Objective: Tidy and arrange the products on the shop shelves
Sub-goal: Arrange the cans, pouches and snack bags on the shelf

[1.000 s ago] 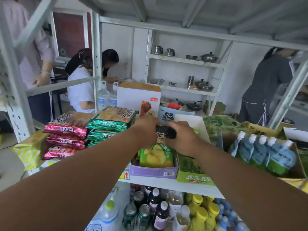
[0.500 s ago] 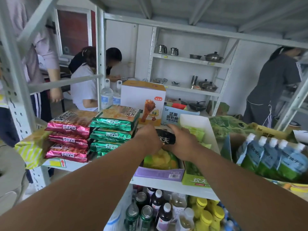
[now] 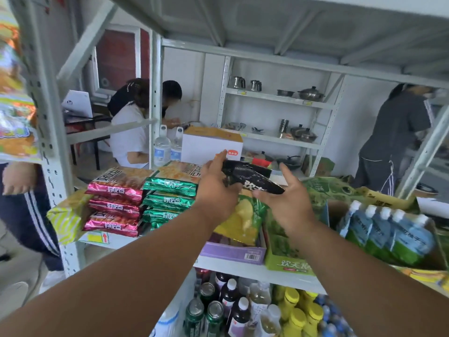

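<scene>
Left hand (image 3: 215, 190) holds black snack packet (image 3: 250, 177), thumb over near edge, fingers extended behind it. Right hand (image 3: 288, 203) beside packet, fingers spread and relaxed, fingertips touching its lower right end. Packet tilted, above green-yellow chip bag (image 3: 245, 215) standing in purple box (image 3: 233, 251) on shelf (image 3: 243, 268). Left: stacked pink packets (image 3: 114, 203) and green packets (image 3: 170, 193). Right: green box (image 3: 286, 261), blue-green pouches (image 3: 388, 229). Bottles (image 3: 233, 305) on shelf below.
</scene>
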Motion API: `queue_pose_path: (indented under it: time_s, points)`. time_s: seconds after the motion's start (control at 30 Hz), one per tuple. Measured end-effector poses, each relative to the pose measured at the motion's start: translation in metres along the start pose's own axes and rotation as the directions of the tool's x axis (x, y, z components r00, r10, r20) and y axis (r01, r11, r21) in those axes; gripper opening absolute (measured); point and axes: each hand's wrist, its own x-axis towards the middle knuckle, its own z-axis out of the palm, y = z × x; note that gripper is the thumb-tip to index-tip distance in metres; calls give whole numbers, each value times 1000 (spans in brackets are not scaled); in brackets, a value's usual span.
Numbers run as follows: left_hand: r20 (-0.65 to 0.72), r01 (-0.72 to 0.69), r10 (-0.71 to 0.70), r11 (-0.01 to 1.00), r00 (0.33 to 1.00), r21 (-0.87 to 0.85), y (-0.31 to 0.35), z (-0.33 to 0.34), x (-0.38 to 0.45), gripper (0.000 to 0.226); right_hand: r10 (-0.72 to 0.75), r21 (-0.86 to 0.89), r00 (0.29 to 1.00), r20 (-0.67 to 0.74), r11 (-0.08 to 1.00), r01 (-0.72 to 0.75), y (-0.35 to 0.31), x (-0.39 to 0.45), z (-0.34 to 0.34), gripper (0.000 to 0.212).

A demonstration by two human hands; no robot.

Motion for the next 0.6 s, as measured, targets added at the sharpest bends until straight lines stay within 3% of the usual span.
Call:
queue_pose_path:
  time_s: [0.1,0.17,0.27,0.43,0.6]
  points:
    - [96,3,10,991,995,-133,31,5,-3,68,-8,145,999,-44,989,14,-20,-3,-26,87]
    - [96,-58,77,981,992,-183,57,16,-9,50,-19,191,998,-58,981,30,-32,-9,-49,71]
    - [91,-109,135,962,987,-249,95,46,-18,46,-64,195,995,-71,978,76,-41,-30,-93,39]
    - [189,-101,174,933,966,-345,138,131,-33,57,-50,201,995,-81,977,65,-30,-60,-185,47]
    - [332,-119,233,937,914,-328,173,247,-56,90,15,108,936,-352,994,25,5,-59,-297,67]
